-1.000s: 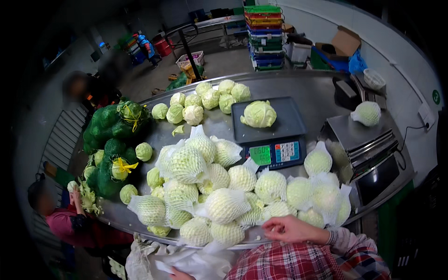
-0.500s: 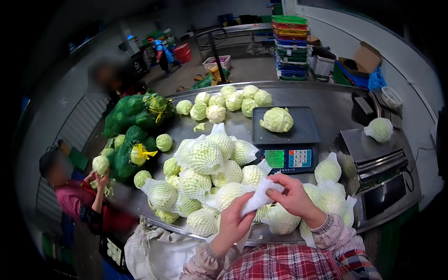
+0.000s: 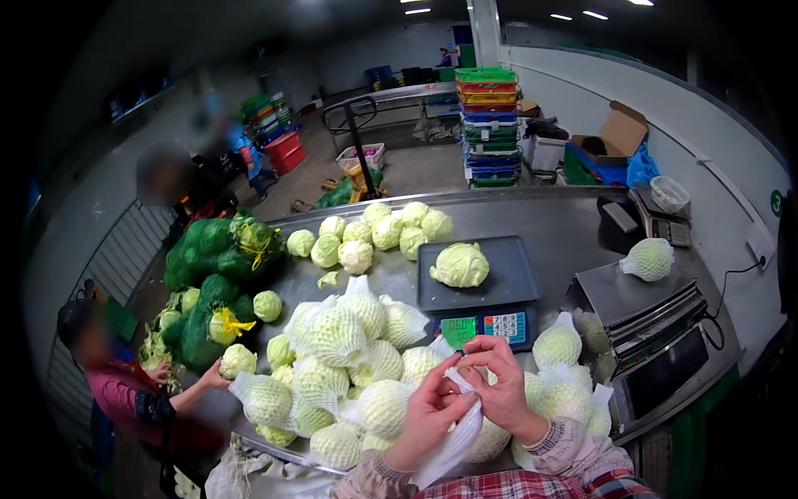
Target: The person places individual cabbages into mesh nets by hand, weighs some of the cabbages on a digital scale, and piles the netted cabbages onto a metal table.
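A white foam net sleeve [image 3: 455,449] hangs from my two hands toward my lap, its upper end gathered between them. My left hand [image 3: 428,420] pinches it from the left, fingers bent. My right hand [image 3: 501,395] pinches its top edge from the right, close against the left fingertips. Just beyond them is a digital scale [image 3: 517,279], where a bare cabbage [image 3: 460,265] sits on the dark platform. Left of my hands lies a heap of cabbages in foam nets [image 3: 328,337]. More netted cabbages [image 3: 564,395] lie to the right, partly hidden by my right arm.
Bare cabbages [image 3: 356,257] line the far left of the metal table [image 3: 565,224]. Green mesh sacks [image 3: 204,258] stand at the left, where a co-worker's hand [image 3: 214,378] touches a cabbage. A metal wrapping machine [image 3: 636,291] with a netted cabbage on top stands right. Stacked crates [image 3: 490,125] rise behind.
The foam sleeve has swung from lying across my hands to hanging down, and my hands have come together at its end. The co-worker has moved a cabbage toward the table. My view has tilted up.
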`<state>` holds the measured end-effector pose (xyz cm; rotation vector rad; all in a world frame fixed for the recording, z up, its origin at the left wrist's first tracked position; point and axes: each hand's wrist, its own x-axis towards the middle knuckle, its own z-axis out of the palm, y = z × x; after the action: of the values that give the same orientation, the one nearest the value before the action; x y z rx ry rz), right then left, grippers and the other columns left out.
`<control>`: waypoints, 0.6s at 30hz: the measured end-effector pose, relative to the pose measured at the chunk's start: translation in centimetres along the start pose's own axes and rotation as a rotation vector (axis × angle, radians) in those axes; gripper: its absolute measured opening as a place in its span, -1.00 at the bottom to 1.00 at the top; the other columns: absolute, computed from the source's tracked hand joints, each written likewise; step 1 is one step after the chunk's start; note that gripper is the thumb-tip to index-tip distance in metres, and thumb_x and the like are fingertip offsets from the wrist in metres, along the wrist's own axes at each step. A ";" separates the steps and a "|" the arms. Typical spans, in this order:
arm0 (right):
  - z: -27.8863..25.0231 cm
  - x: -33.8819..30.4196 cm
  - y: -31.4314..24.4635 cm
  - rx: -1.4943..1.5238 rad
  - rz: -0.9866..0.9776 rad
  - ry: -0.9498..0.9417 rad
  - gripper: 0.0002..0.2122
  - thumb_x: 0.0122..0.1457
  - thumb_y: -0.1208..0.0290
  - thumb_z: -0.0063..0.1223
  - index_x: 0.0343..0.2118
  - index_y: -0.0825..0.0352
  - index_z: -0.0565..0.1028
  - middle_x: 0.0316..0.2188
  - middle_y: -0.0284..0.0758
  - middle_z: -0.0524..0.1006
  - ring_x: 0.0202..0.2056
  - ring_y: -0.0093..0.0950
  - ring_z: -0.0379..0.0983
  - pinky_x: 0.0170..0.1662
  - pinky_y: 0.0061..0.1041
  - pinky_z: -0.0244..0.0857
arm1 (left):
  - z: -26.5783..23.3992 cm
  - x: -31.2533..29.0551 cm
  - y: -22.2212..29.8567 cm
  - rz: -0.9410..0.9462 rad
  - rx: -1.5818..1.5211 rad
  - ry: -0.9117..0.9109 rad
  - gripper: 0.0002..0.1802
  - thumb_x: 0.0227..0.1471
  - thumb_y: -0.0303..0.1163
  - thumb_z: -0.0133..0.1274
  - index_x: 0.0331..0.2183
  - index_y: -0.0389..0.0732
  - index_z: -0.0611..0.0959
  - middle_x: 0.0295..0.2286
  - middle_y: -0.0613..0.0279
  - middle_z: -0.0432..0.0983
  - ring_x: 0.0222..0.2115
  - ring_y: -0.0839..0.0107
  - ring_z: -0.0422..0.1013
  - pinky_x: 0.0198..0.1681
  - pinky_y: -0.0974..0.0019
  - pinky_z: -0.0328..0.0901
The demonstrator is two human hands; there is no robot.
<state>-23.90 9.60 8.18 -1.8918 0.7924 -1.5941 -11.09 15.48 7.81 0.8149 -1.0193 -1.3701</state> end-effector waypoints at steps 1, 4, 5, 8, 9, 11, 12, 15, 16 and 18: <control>-0.3 0.2 0.1 -0.037 -0.029 0.052 -0.87 -0.01 0.62 0.10 -0.37 0.39 0.45 -0.35 -0.25 0.45 -0.31 -0.38 0.42 -0.19 -0.51 0.30 | 0.7 0.7 0.6 -0.026 0.011 0.075 -0.53 -0.06 -0.62 0.07 -0.04 -0.25 0.43 -0.43 0.32 0.48 -0.48 0.66 0.37 -0.43 0.59 0.24; -0.7 1.5 0.7 0.081 0.025 0.111 -0.91 0.01 0.62 0.08 -0.41 0.39 0.43 -0.35 -0.24 0.46 -0.31 -0.39 0.42 -0.19 -0.50 0.30 | 0.6 2.5 0.4 -0.033 0.012 0.066 -0.69 -0.05 -0.62 0.07 -0.17 -0.29 0.52 -0.43 0.32 0.48 -0.50 0.64 0.37 -0.45 0.59 0.25; -0.9 1.7 0.9 0.077 0.041 0.126 -0.94 0.06 0.60 0.05 -0.42 0.40 0.40 -0.37 -0.25 0.47 -0.33 -0.45 0.41 -0.20 -0.53 0.30 | 0.7 3.0 0.3 -0.083 0.005 0.098 -0.84 -0.05 -0.62 0.08 -0.32 -0.32 0.54 -0.42 0.28 0.50 -0.46 0.64 0.37 -0.40 0.55 0.27; 0.1 1.8 1.3 0.355 0.206 0.155 -0.97 0.13 0.57 -0.01 -0.40 0.40 0.40 -0.45 -0.37 0.46 -0.39 -0.61 0.38 -0.28 -0.62 0.27 | -0.1 3.9 -0.1 0.368 0.294 0.139 -0.87 0.02 -0.52 0.08 -0.32 -0.29 0.51 -0.41 0.31 0.48 -0.44 0.64 0.37 -0.41 0.53 0.29; 0.1 1.5 1.6 0.389 0.323 0.131 -0.97 0.15 0.56 -0.03 -0.39 0.40 0.40 -0.47 -0.41 0.45 -0.41 -0.65 0.36 -0.31 -0.65 0.25 | -0.4 3.8 0.0 0.366 0.203 0.145 -0.91 0.04 -0.51 0.05 -0.35 -0.27 0.49 -0.43 0.34 0.47 -0.44 0.65 0.36 -0.41 0.53 0.28; -0.1 1.3 2.4 0.466 0.557 0.069 -0.95 0.19 0.54 -0.08 -0.39 0.39 0.40 -0.51 -0.49 0.43 -0.46 -0.73 0.32 -0.37 -0.71 0.21 | -1.2 4.3 0.9 0.371 0.029 0.172 -0.94 0.08 -0.49 0.00 -0.42 -0.23 0.46 -0.47 0.39 0.44 -0.45 0.66 0.34 -0.42 0.54 0.26; 0.2 1.3 2.7 0.564 0.618 0.000 -0.90 0.22 0.50 -0.14 -0.40 0.36 0.40 -0.53 -0.54 0.39 -0.50 -0.79 0.28 -0.44 -0.74 0.17 | -1.7 4.7 1.2 0.288 -0.077 0.172 -0.93 0.10 -0.47 -0.02 -0.43 -0.22 0.45 -0.49 0.40 0.43 -0.47 0.67 0.33 -0.43 0.55 0.25; -2.0 -0.3 5.0 0.735 0.905 -0.342 -0.80 0.19 0.40 -0.07 -0.23 0.41 0.46 -0.39 -0.40 0.51 -0.34 -0.66 0.40 -0.30 -0.66 0.29 | -1.8 6.1 0.3 0.091 -0.373 0.192 -0.86 0.14 -0.40 -0.08 -0.47 -0.17 0.41 -0.53 0.44 0.37 -0.52 0.70 0.29 -0.48 0.56 0.23; -4.0 -1.4 5.9 0.822 0.817 -0.554 -0.69 0.07 0.45 0.08 -0.13 0.47 0.44 -0.25 -0.31 0.52 -0.21 -0.54 0.43 -0.15 -0.57 0.30 | -1.6 6.7 0.4 0.030 -0.406 0.198 -0.84 0.15 -0.38 -0.09 -0.48 -0.15 0.40 -0.54 0.45 0.35 -0.53 0.71 0.28 -0.49 0.56 0.22; -5.7 -2.1 5.3 0.920 0.602 -0.655 -0.60 -0.04 0.46 0.19 -0.11 0.49 0.43 -0.20 -0.27 0.51 -0.15 -0.48 0.42 -0.07 -0.52 0.28 | -2.2 6.5 -0.3 -0.072 -0.427 0.088 -0.90 0.13 -0.38 -0.07 -0.34 -0.19 0.48 -0.50 0.45 0.40 -0.49 0.72 0.32 -0.42 0.58 0.25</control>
<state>-30.29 7.36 3.81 -1.1822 0.2099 -0.6731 -9.65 8.77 7.41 0.5886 -0.6016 -1.5287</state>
